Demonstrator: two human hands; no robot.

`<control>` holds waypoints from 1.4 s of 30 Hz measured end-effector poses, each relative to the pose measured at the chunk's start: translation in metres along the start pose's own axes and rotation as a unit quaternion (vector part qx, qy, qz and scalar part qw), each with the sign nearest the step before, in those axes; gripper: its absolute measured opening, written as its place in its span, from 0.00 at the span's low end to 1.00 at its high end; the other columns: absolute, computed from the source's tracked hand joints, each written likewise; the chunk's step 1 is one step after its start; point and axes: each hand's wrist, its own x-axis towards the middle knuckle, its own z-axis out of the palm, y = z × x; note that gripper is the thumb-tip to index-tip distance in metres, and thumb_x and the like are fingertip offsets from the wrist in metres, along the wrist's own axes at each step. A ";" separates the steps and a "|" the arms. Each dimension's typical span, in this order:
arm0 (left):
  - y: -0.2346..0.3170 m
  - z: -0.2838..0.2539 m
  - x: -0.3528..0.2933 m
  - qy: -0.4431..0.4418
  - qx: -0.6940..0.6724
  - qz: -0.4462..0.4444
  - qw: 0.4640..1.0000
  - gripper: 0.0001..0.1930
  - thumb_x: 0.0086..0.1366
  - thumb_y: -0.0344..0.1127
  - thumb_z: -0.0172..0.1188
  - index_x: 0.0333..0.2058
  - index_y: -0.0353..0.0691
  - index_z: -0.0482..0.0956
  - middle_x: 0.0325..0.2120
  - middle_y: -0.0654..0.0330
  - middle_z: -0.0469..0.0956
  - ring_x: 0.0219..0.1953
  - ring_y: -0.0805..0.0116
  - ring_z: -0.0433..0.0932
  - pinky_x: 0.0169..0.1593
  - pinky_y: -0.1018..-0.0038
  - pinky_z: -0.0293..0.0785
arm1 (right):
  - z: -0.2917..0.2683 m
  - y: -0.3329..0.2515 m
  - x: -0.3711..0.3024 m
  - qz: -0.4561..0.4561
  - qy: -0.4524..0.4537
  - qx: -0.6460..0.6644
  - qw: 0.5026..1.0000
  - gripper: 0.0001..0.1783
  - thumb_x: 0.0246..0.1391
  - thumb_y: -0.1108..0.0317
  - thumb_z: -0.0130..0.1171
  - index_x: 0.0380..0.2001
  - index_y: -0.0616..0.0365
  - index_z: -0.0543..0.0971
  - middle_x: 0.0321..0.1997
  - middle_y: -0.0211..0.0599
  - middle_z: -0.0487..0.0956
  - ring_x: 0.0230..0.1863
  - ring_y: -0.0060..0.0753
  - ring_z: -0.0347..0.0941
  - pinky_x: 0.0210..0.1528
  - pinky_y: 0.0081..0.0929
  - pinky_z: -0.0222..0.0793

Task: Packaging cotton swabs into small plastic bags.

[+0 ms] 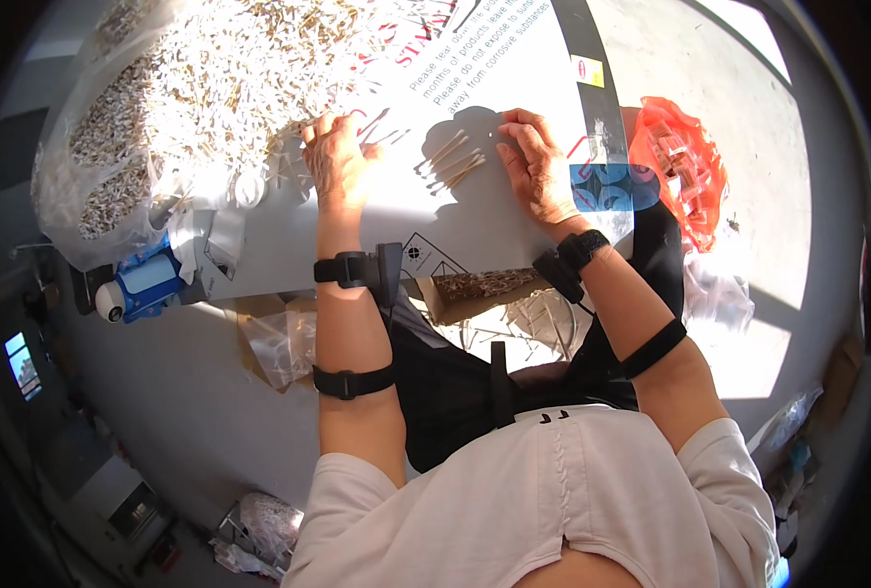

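Observation:
A small group of cotton swabs (452, 165) lies side by side on the printed white tabletop sheet (426, 230), between my two hands. My left hand (338, 162) rests at the right edge of a large heap of cotton swabs (230, 73), its fingers apart and its thumb out to the right. A few loose swabs (382, 125) lie just beyond that thumb. Right of the small group is my right hand (538, 171), fingers loosely bent, with a gap between thumb and forefinger. No swab can be made out in either hand.
A clear plastic bag (63, 196) surrounds the heap's left side. A blue-and-white bottle-like object (146, 284) sits by the near left corner. On the right are a blue translucent sheet (602, 186) and a red plastic bag (678, 167). Below the table edge stands a cardboard box (445, 306).

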 end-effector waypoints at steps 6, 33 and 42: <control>0.004 0.008 -0.024 0.042 -0.038 0.057 0.997 0.11 0.47 0.28 0.63 0.32 0.40 0.75 0.30 0.54 0.75 0.41 0.49 0.72 0.51 0.56 0.66 | 0.004 -0.006 0.003 -0.010 0.000 0.010 1.000 0.11 0.50 0.78 0.58 0.40 0.63 0.75 0.51 0.43 0.73 0.49 0.50 0.73 0.49 0.35 0.72; 0.035 0.037 -0.050 0.209 -0.272 0.007 0.939 0.16 0.55 0.20 0.55 0.43 0.37 0.77 0.42 0.54 0.76 0.48 0.56 0.73 0.52 0.66 0.70 | 0.008 -0.016 0.006 0.040 0.014 0.155 0.987 0.11 0.59 0.79 0.51 0.44 0.64 0.75 0.54 0.46 0.74 0.53 0.48 0.73 0.56 0.32 0.69; 0.067 0.046 -0.039 0.126 -0.427 -0.059 0.893 0.17 0.70 0.29 0.47 0.57 0.36 0.68 0.47 0.53 0.75 0.52 0.62 0.72 0.58 0.68 0.67 | 0.039 -0.019 0.037 0.032 -0.003 0.199 0.980 0.15 0.64 0.75 0.48 0.52 0.62 0.75 0.50 0.48 0.78 0.52 0.43 0.76 0.55 0.30 0.70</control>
